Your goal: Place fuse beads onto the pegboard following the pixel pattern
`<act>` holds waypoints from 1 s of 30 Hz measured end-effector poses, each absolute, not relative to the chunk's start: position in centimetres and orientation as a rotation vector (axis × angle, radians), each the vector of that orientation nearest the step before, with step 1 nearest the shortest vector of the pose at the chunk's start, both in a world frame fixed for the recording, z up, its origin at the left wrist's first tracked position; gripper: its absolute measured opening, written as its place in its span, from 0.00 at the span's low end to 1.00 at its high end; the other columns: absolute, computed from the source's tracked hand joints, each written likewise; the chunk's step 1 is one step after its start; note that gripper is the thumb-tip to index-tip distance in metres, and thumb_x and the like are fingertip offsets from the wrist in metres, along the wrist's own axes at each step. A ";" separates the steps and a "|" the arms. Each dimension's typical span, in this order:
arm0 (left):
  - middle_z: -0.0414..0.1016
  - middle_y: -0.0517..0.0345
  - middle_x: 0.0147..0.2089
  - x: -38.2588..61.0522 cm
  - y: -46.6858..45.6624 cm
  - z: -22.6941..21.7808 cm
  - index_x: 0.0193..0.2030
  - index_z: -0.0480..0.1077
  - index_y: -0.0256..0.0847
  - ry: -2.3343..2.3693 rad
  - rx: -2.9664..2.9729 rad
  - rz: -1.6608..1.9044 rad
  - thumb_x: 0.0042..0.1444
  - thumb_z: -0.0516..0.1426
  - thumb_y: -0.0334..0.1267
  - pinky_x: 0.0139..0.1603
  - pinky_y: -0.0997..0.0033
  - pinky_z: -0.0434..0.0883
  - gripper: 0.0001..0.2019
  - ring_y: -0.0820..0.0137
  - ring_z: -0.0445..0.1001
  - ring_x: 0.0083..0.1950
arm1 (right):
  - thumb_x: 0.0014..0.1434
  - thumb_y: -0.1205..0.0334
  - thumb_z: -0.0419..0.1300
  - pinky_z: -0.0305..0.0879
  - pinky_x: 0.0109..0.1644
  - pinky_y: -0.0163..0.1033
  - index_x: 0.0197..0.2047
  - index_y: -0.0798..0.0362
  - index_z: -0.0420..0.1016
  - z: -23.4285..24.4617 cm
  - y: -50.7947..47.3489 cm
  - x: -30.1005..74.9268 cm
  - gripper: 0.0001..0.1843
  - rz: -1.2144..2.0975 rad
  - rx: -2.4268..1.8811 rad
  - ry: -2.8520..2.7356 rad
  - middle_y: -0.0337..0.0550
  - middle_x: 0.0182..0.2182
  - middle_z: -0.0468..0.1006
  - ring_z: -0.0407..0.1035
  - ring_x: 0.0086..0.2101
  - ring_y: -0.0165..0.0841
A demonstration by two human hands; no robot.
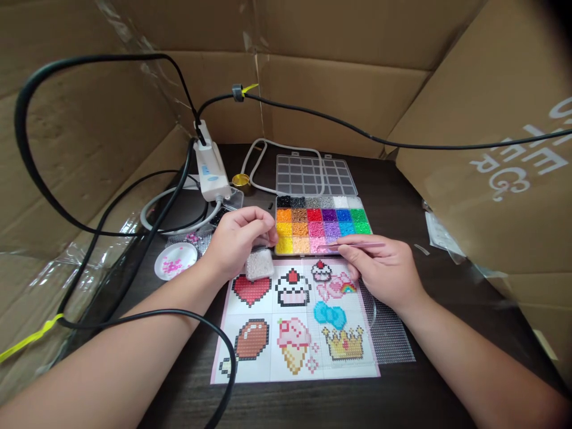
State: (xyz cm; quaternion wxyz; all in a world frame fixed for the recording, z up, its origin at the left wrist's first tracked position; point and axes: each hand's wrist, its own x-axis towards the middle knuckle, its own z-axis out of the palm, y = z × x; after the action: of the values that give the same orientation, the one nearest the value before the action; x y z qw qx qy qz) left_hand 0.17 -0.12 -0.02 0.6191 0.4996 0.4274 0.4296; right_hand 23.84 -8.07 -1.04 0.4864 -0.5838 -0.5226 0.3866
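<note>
My right hand (379,262) grips a pair of pinkish metal tweezers (357,245), whose tips reach the pink beads at the front row of a divided bead box (276,226). Small beads sorted by colour fill its compartments. My left hand (243,235) is closed, fingers curled together at the box's left edge; whatever it pinches is hidden. Just below that hand sits a small clear case of whitish beads (260,265). A pattern sheet (245,372) with pixel pictures lies in front, a clear pegboard (393,333) over its right part, and beads form several shapes there.
A white dish (163,271) with pink beads stands at left. The clear box lid (313,173) lies open behind. Black cables (134,325) loop over my left forearm and across the view. A white power strip (210,167) and a yellow round tin (241,180) stand behind; cardboard walls (335,89) surround the table.
</note>
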 end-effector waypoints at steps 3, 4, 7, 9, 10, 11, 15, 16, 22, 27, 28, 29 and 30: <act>0.76 0.59 0.24 0.1 -0.2 0.0 0.26 0.73 0.39 0.983 1.160 0.990 0.51 0.62 0.33 0.29 0.77 0.70 0.04 0.74 0.74 0.26 | 0.57 0.56 0.68 0.63 0.19 0.32 0.38 0.58 0.85 -1.2 -8.0 23.9 0.12 0.954 -1.426 -1.253 0.37 0.15 0.71 0.63 0.15 0.26; 0.77 0.59 0.24 0.1 -0.2 0.0 0.26 0.73 0.39 0.988 1.160 0.988 0.51 0.62 0.34 0.29 0.77 0.70 0.04 0.74 0.74 0.26 | 0.57 0.56 0.68 0.63 0.19 0.32 0.38 0.58 0.85 -1.2 -8.0 23.9 0.12 0.960 -1.429 -1.250 0.37 0.14 0.71 0.63 0.15 0.26; 0.76 0.59 0.24 0.1 -0.2 0.1 0.26 0.73 0.39 0.998 1.153 0.978 0.51 0.62 0.34 0.29 0.77 0.71 0.05 0.74 0.74 0.26 | 0.57 0.57 0.68 0.64 0.19 0.32 0.38 0.57 0.85 -1.1 -8.0 23.8 0.12 0.954 -1.431 -1.254 0.37 0.15 0.71 0.63 0.15 0.26; 0.76 0.59 0.24 0.1 -0.2 0.1 0.26 0.73 0.39 1.000 1.153 0.975 0.51 0.62 0.34 0.30 0.77 0.71 0.04 0.74 0.74 0.26 | 0.57 0.57 0.67 0.63 0.19 0.31 0.37 0.57 0.85 -1.0 -7.9 23.8 0.12 0.954 -1.422 -1.258 0.37 0.15 0.71 0.63 0.16 0.26; 0.76 0.59 0.24 0.1 -0.2 0.1 0.26 0.73 0.39 1.003 1.155 0.974 0.51 0.62 0.34 0.30 0.76 0.71 0.04 0.74 0.74 0.26 | 0.57 0.57 0.68 0.63 0.19 0.31 0.37 0.57 0.85 -1.0 -7.9 23.8 0.12 0.953 -1.418 -1.258 0.37 0.15 0.71 0.63 0.16 0.26; 0.76 0.59 0.24 0.1 -0.1 0.1 0.27 0.73 0.39 1.008 1.157 0.974 0.51 0.62 0.34 0.30 0.76 0.71 0.04 0.74 0.74 0.26 | 0.57 0.57 0.68 0.63 0.19 0.32 0.37 0.57 0.85 -0.9 -7.9 23.8 0.12 0.955 -1.417 -1.260 0.37 0.15 0.71 0.63 0.16 0.26; 0.76 0.58 0.24 0.2 -0.1 0.1 0.27 0.72 0.39 1.021 1.163 0.975 0.50 0.62 0.35 0.30 0.75 0.71 0.04 0.73 0.74 0.26 | 0.57 0.56 0.68 0.63 0.19 0.32 0.37 0.57 0.85 -1.0 -7.9 23.8 0.12 0.960 -1.417 -1.256 0.37 0.15 0.71 0.63 0.16 0.26; 0.76 0.58 0.24 0.2 -0.1 0.1 0.26 0.72 0.39 1.021 1.163 0.976 0.50 0.62 0.35 0.30 0.75 0.71 0.05 0.73 0.74 0.26 | 0.57 0.56 0.68 0.63 0.19 0.32 0.37 0.57 0.85 -1.1 -7.9 23.8 0.13 0.960 -1.417 -1.249 0.37 0.15 0.71 0.63 0.15 0.26; 0.76 0.58 0.24 0.3 -0.3 0.1 0.26 0.72 0.39 1.020 1.153 0.984 0.49 0.62 0.34 0.29 0.75 0.71 0.04 0.74 0.74 0.26 | 0.58 0.57 0.68 0.64 0.20 0.32 0.38 0.56 0.85 -1.1 -8.2 24.5 0.10 0.927 -1.392 -1.246 0.37 0.15 0.71 0.64 0.16 0.26; 0.76 0.58 0.24 0.3 -0.2 0.1 0.26 0.72 0.39 1.036 1.173 0.976 0.49 0.61 0.35 0.31 0.74 0.72 0.04 0.73 0.74 0.26 | 0.58 0.56 0.68 0.65 0.20 0.32 0.36 0.55 0.86 -0.3 -9.1 25.1 0.10 0.996 -1.364 -1.350 0.38 0.14 0.72 0.64 0.16 0.26; 0.76 0.58 0.24 0.2 -0.2 0.1 0.27 0.72 0.39 1.037 1.178 0.973 0.49 0.61 0.35 0.30 0.74 0.72 0.04 0.73 0.75 0.27 | 0.57 0.56 0.69 0.65 0.20 0.32 0.35 0.56 0.86 -0.2 -9.2 25.1 0.11 1.022 -1.362 -1.359 0.39 0.14 0.72 0.64 0.16 0.26; 0.76 0.58 0.25 0.2 -0.2 0.0 0.27 0.72 0.40 1.037 1.182 0.973 0.49 0.61 0.35 0.30 0.74 0.72 0.04 0.73 0.75 0.27 | 0.57 0.56 0.69 0.65 0.19 0.32 0.34 0.56 0.86 -0.2 -9.3 25.2 0.11 1.049 -1.362 -1.364 0.39 0.14 0.72 0.64 0.16 0.26; 0.76 0.58 0.25 0.2 -0.2 0.0 0.27 0.72 0.40 1.035 1.182 0.975 0.49 0.61 0.35 0.30 0.74 0.72 0.03 0.72 0.75 0.27 | 0.56 0.56 0.69 0.64 0.19 0.32 0.34 0.56 0.86 -0.1 -9.4 25.2 0.11 1.076 -1.360 -1.367 0.39 0.14 0.72 0.64 0.15 0.26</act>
State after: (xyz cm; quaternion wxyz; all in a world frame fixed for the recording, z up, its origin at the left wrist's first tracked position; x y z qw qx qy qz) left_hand 0.23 -0.17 0.01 0.6020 0.5104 0.4470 0.4211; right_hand 25.16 -9.36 -0.13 0.4498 -0.5500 -0.5529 0.4353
